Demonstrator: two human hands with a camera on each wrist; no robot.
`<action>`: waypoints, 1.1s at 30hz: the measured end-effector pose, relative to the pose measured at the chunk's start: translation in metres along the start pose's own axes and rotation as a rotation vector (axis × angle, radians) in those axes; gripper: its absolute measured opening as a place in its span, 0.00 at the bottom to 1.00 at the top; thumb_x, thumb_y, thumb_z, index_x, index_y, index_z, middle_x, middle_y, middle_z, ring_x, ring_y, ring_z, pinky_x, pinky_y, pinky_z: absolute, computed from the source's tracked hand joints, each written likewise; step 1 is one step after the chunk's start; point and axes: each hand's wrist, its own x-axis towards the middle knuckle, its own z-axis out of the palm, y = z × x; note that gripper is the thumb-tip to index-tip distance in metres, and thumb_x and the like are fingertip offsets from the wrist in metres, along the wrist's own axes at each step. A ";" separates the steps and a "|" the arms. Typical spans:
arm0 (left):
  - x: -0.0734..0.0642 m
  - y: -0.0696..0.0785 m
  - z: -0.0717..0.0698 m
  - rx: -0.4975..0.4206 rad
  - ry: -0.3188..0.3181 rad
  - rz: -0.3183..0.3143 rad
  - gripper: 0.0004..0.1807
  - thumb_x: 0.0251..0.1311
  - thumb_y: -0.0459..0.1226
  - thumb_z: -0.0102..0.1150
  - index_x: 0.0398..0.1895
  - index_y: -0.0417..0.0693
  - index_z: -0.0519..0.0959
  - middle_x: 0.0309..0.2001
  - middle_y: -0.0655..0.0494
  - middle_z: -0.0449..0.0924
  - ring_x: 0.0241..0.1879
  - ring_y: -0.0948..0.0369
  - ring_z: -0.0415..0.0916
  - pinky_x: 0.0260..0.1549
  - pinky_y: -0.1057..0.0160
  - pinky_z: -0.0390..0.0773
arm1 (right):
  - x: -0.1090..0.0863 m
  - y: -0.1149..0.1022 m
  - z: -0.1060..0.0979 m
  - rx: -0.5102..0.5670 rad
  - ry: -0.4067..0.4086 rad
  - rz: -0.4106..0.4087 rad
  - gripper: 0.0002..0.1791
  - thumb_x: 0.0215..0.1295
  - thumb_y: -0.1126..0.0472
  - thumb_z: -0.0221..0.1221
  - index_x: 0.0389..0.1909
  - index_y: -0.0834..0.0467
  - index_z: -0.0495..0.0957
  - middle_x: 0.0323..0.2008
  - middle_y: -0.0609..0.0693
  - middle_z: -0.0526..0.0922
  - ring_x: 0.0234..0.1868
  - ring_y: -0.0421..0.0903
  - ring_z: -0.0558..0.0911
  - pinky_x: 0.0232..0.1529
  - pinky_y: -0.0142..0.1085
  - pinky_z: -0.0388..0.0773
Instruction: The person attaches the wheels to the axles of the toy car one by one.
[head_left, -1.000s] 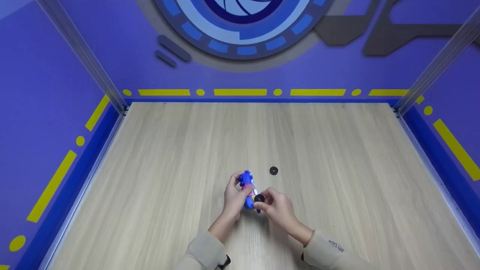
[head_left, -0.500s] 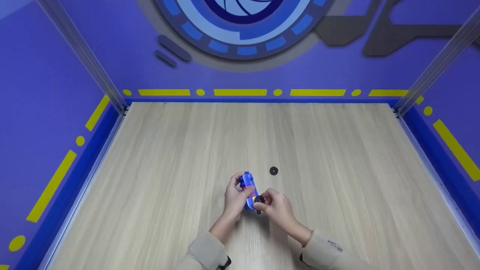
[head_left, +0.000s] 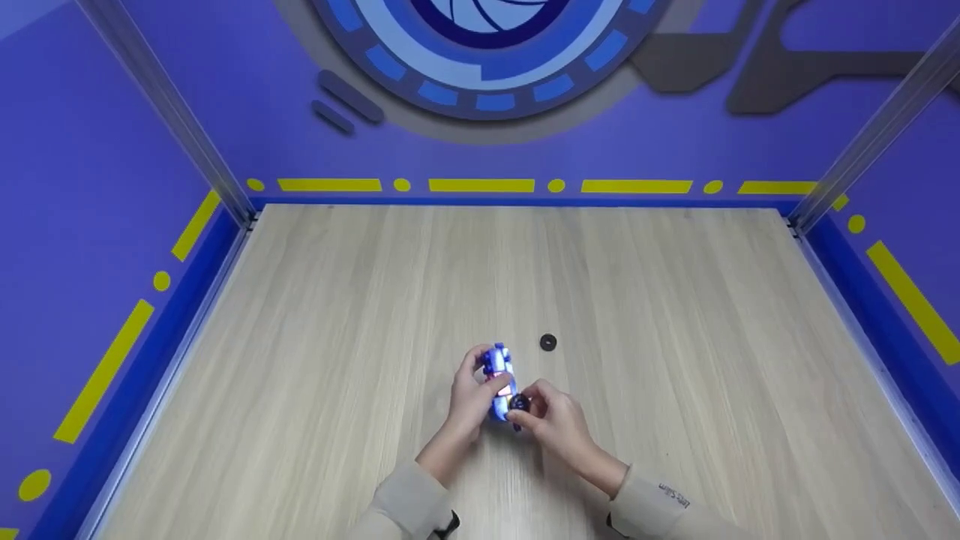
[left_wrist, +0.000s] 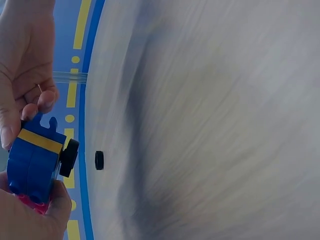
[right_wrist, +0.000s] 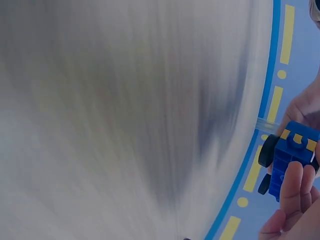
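Observation:
A small toy car built of blue, yellow and pink parts is gripped by my left hand, thumb across its middle. At the car's near right side, my right hand pinches a black wheel between thumb and fingers. From the left wrist, the blue and yellow end of the car shows a hook-shaped piece and a black wheel on one side. Two black wheels on one side show in the right wrist view, a larger one and a smaller one.
A loose black wheel lies on the wooden table, beyond my right hand. Blue panels with yellow markings wall the table at the back and both sides.
The car has turned slightly in my left hand, and its top now catches bright glare. Both hands have shifted only a little; the loose wheel lies where it was.

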 end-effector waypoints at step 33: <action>0.014 -0.013 -0.007 0.030 0.000 -0.062 0.28 0.50 0.36 0.58 0.57 0.52 0.64 0.62 0.45 0.60 0.60 0.44 0.58 0.55 0.48 0.64 | 0.043 0.043 -0.029 -0.010 -0.046 0.128 0.10 0.48 0.66 0.61 0.34 0.61 0.77 0.36 0.49 0.74 0.32 0.44 0.73 0.31 0.32 0.69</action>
